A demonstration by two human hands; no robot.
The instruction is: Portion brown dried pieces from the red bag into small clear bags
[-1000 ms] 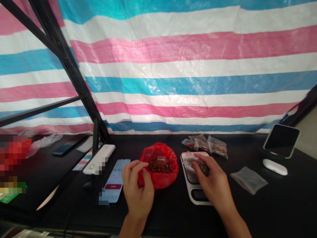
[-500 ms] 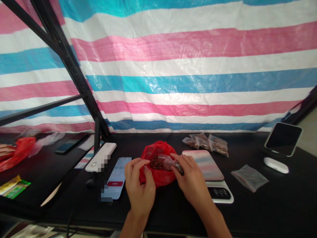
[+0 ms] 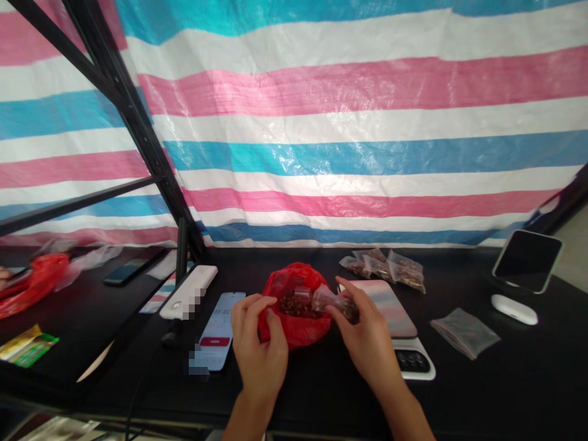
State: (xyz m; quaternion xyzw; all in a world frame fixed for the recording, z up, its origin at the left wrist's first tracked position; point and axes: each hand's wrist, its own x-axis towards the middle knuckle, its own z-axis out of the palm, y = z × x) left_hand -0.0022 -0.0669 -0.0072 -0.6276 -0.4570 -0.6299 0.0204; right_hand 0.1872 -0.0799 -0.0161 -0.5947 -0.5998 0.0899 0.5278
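A red plastic bag (image 3: 305, 335) stands open on the black table, with small brown pieces (image 3: 289, 306) inside. Among the pieces lies a clear plastic cup-like piece (image 3: 301, 294). My left hand (image 3: 261, 343) pinches the bag's left rim, fingers closed. At the right rim, my right hand (image 3: 365, 331) is wrapped around a small clear plastic bag (image 3: 343, 305) partly filled with brown pieces. This small bag lies tilted, its mouth towards the red bag's opening. Behind my right hand is a digital scale (image 3: 416, 362) with a shiny plate.
Several filled small bags (image 3: 383, 267) lie at the back. Flat zip bags (image 3: 465, 331), a white case (image 3: 513, 309) and a screen on a stand (image 3: 528, 260) are to the right. Leftward are a phone (image 3: 220, 331), a white device (image 3: 188, 291) and another person's hand (image 3: 4, 277).
My right hand has drawn back to the right with the small bag, and more of the bag and its contents show. My left hand stays on the red bag's rim.
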